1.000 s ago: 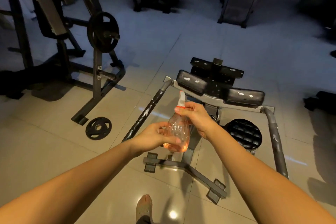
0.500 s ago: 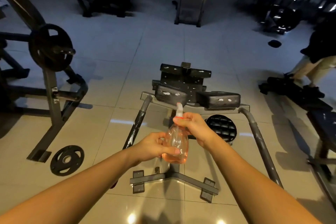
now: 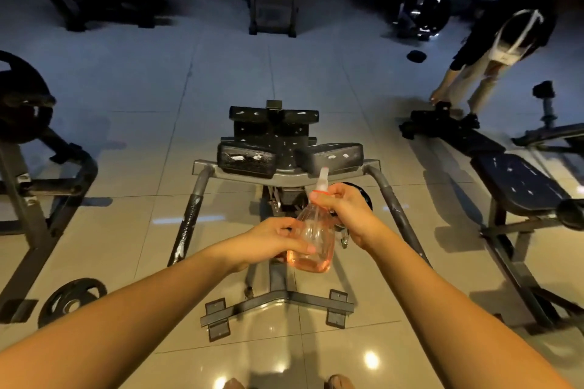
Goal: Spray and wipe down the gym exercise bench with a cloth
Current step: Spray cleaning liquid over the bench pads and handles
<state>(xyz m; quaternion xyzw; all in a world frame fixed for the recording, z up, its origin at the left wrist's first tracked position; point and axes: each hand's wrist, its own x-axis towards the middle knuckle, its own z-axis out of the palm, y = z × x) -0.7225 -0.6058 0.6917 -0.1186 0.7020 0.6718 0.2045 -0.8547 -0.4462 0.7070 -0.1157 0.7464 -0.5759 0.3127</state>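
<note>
My left hand [image 3: 271, 240] curls round the bottle [image 3: 313, 240] low down, and my right hand [image 3: 344, 208] grips its neck. The bench [image 3: 246, 161] sits beyond my fingertips. I judge it not yet sprayed, and with no cloth in view, spraying and wiping are both left to do.

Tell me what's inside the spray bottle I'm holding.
Pinkish liquid sits at the bottom of the spray bottle, with a thin tube running down inside. The left hand covers its left side, the right hand its neck.
</note>
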